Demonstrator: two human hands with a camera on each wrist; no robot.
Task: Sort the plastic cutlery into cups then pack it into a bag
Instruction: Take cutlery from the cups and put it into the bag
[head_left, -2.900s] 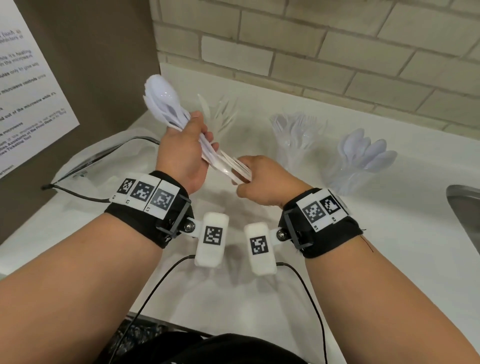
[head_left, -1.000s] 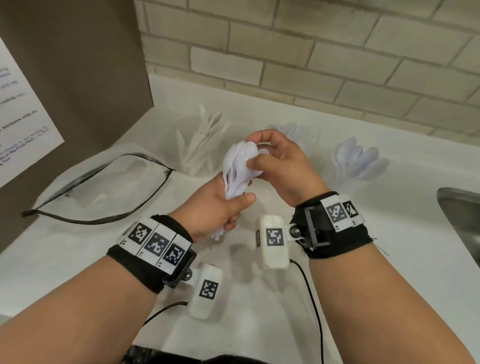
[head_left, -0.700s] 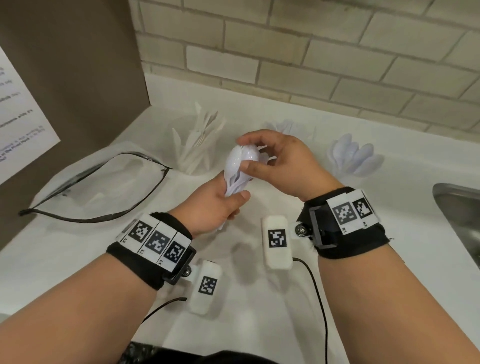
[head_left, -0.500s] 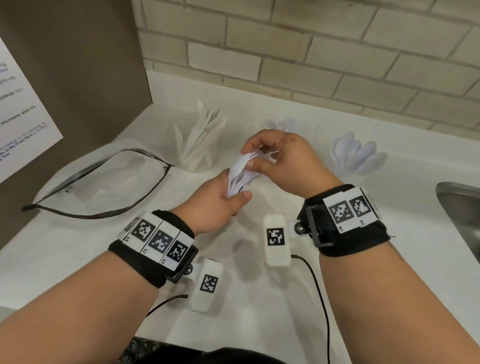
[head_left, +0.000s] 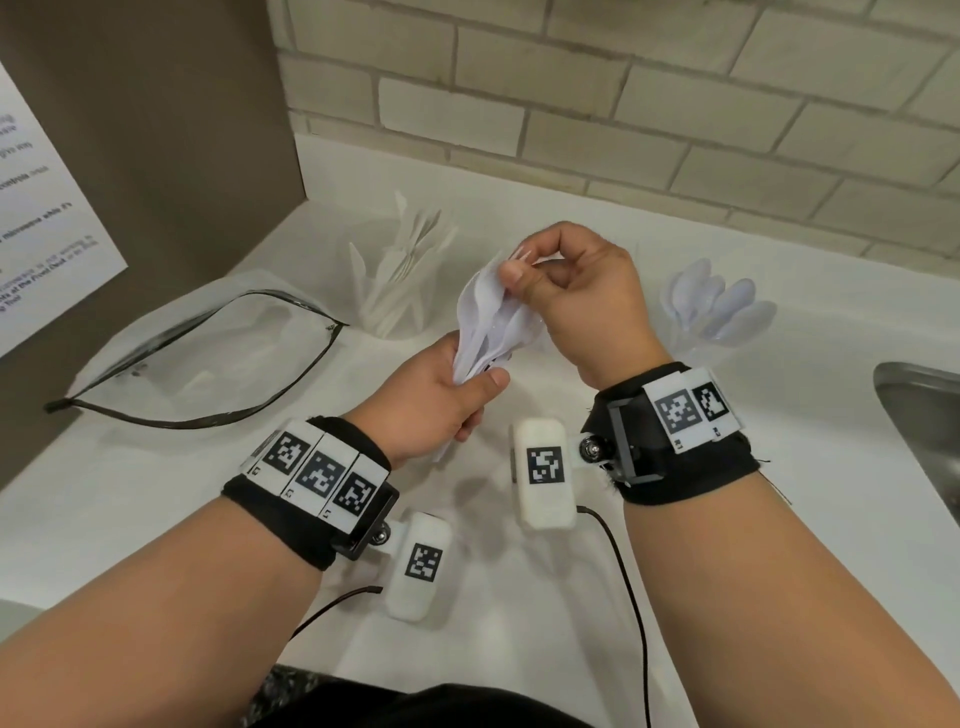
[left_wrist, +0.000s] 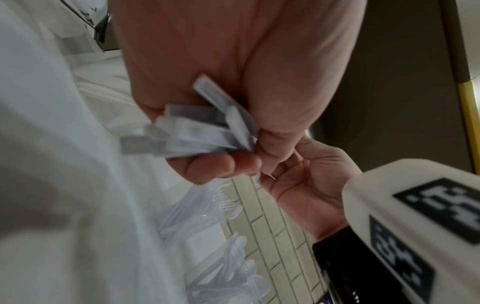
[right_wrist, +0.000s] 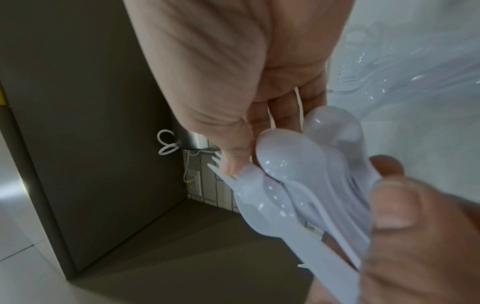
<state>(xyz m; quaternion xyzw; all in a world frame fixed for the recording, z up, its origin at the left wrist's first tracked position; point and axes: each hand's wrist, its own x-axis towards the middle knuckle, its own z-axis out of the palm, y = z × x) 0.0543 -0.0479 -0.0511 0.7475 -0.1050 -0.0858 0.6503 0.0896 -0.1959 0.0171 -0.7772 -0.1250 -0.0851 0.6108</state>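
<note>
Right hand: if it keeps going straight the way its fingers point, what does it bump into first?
Probably the bundle of cutlery in the left hand; the right hand already pinches a fork there.

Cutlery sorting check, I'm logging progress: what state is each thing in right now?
Left hand: grips the cutlery bunch by the handles.
Right hand: pinches a fork's tines at the bunch's top.
Bunch: mixed spoons and forks, held above the counter.
Bag: open, lying on the counter.
Knife cup: upright, filled.
Spoon cup: upright, filled.
</note>
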